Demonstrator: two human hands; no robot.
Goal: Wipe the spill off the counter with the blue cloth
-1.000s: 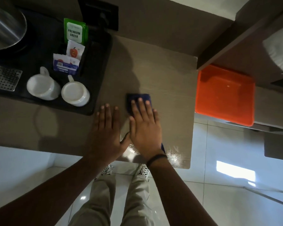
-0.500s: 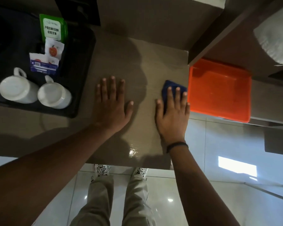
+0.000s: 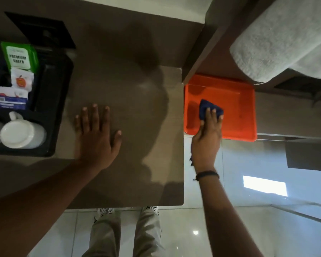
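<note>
- Fingers (image 3: 212, 115) of right hand (image 3: 207, 140) curled down over blue cloth (image 3: 207, 108), bunching it against the palm side; thumb (image 3: 202, 125) tucked at the cloth's left edge.
- Blue cloth off the desk (image 3: 130, 101), held over the orange tray (image 3: 235, 108), in its left half near the front rim; cannot tell whether touching the tray floor or just above it.
- Small dark blue tail of cloth (image 3: 191, 160) poking out below the heel of the right hand, over the pale tiled floor (image 3: 248, 164).
- Black band (image 3: 208, 174) around the right wrist.
- Left hand (image 3: 96, 138) flat on the desk, palm down, fingers (image 3: 95, 115) spread and straight, thumb (image 3: 118, 138) angled out to the right, gripping nothing.
- Brown desk surface dull and shadowed between the hands; faint sheen near the far right corner (image 3: 146, 84), no clear puddle readable.
- Orange tray just beside the desk's right edge, on a lower ledge.
- Black tray (image 3: 50, 101) on the desk's left side, holding two white mugs (image 3: 20, 132) upside down, one cut off by the frame edge.
- Behind the mugs, green packet (image 3: 19, 56) marked "PREMIUM GREEN", white sachet (image 3: 21, 80) with a red apple print, blue-and-white sachets (image 3: 9, 98).
- Grey-white towel (image 3: 285, 38) rolled on a shelf at upper right.
- Below the desk edge, khaki trouser legs (image 3: 126, 232) and patterned shoes (image 3: 105, 210) on the glossy floor.
</note>
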